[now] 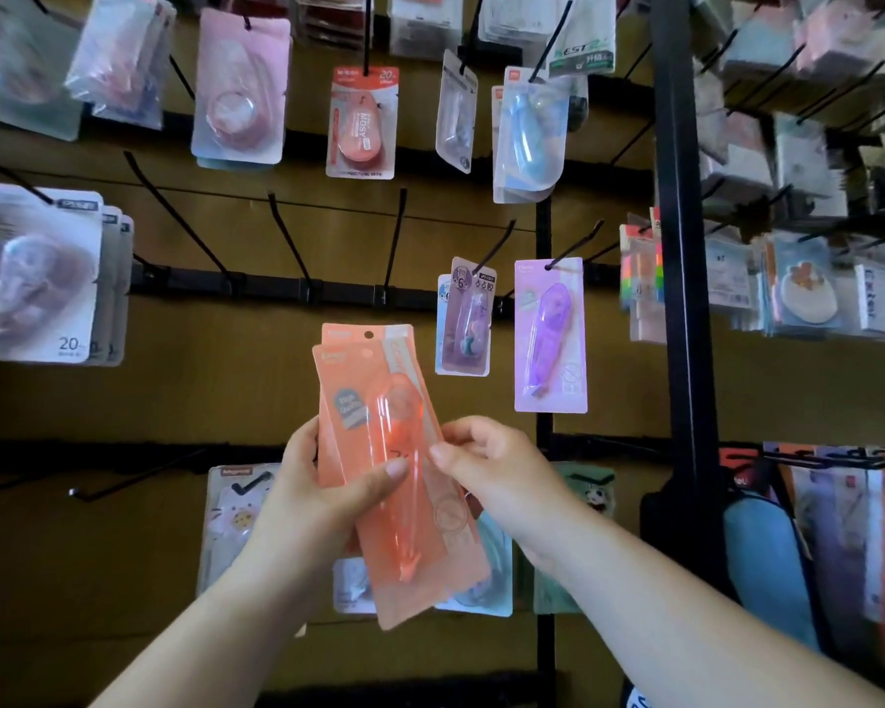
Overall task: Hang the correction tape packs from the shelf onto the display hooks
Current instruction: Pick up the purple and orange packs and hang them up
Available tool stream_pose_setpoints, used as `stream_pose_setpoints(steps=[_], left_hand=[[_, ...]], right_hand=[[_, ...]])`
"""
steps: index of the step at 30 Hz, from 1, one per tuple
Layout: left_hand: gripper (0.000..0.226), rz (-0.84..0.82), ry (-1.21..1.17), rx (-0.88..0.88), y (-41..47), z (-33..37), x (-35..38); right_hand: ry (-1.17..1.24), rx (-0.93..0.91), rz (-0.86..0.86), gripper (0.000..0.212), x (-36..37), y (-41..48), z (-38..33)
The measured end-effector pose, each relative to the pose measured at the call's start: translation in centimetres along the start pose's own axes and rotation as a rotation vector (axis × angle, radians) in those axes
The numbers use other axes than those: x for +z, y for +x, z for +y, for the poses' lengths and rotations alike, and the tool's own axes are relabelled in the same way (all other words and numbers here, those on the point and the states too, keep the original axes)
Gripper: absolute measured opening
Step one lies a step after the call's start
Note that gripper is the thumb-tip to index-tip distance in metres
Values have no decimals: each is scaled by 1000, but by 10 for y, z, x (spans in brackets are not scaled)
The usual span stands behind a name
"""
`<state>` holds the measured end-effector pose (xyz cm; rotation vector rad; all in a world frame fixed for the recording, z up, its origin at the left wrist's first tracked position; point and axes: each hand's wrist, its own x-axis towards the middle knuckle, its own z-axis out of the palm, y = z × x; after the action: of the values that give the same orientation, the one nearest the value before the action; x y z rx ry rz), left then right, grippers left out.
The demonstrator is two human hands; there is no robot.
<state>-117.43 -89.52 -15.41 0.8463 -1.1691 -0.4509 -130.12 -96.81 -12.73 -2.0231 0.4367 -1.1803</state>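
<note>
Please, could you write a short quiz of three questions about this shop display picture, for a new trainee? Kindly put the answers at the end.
1. True or false: the orange packs already hang on a display hook.
2. Choose one. What holds the orange packs? A. the left hand alone; B. the right hand alone; C. both hands.
3. Short answer: what colour is the hanging pack up and to the right of the right hand, beside the pack marked 6?

Key
1. False: they are held in front of the display, below the hooks.
2. C
3. Purple
</note>
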Motion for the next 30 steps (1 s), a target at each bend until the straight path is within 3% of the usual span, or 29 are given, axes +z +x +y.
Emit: stream_pose_setpoints(steps=[5, 7, 11, 19, 21, 30], left_hand=[[67, 27, 33, 20, -5, 7, 1], [52, 59, 20, 18, -5, 7, -1], [43, 125, 17, 25, -7, 8, -11], [40, 131, 27, 10, -13, 14, -31], [33, 126, 46, 12, -15, 17, -35], [42, 131, 98, 13, -23, 25, -56]], right_hand=[[3, 38, 71, 24, 7, -1, -1], [44, 47, 132, 23, 10, 2, -1], [12, 42, 278, 25, 9, 7, -7], [-82, -56, 462, 14, -5, 35, -45], [-112, -64, 487, 21, -6, 47, -58], [-129, -45, 469, 26, 6, 66, -89]])
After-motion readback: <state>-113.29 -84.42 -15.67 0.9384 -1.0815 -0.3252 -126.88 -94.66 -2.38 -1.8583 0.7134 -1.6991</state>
